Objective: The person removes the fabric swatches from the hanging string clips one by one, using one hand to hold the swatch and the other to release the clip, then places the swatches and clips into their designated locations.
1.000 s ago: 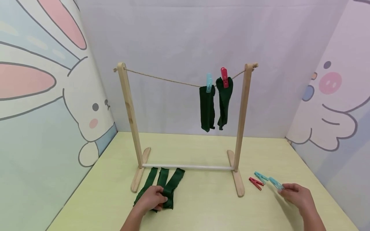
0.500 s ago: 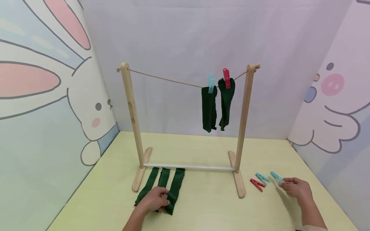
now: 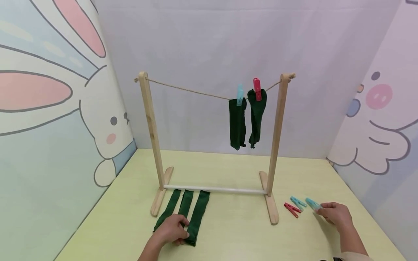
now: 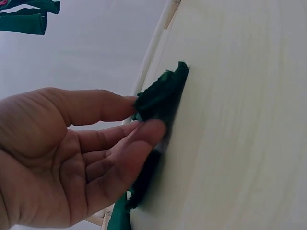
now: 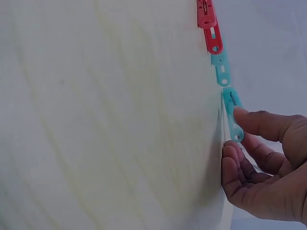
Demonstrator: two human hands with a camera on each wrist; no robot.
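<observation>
Three dark green cloth strips lie side by side on the table. My left hand is at the near end of the rightmost strip; the left wrist view shows thumb and fingertips pinching the cloth edge. Beside it lie the middle strip and the left strip, partly behind the hand. Over on the right, my right hand pinches a light blue clothespin between thumb and fingers, low over the tabletop. A second blue clothespin and a red pair or splayed clothespin lie close by.
A wooden drying stand has a left post, a right post and a sagging rope. Two green cloths hang near its right end under a blue clothespin and a red clothespin. A white bar joins the feet.
The rightmost strip has been straightened and now lies flat, its near end pulled closer to me. The blue clothespin in my right hand moved slightly away from the other blue one.
</observation>
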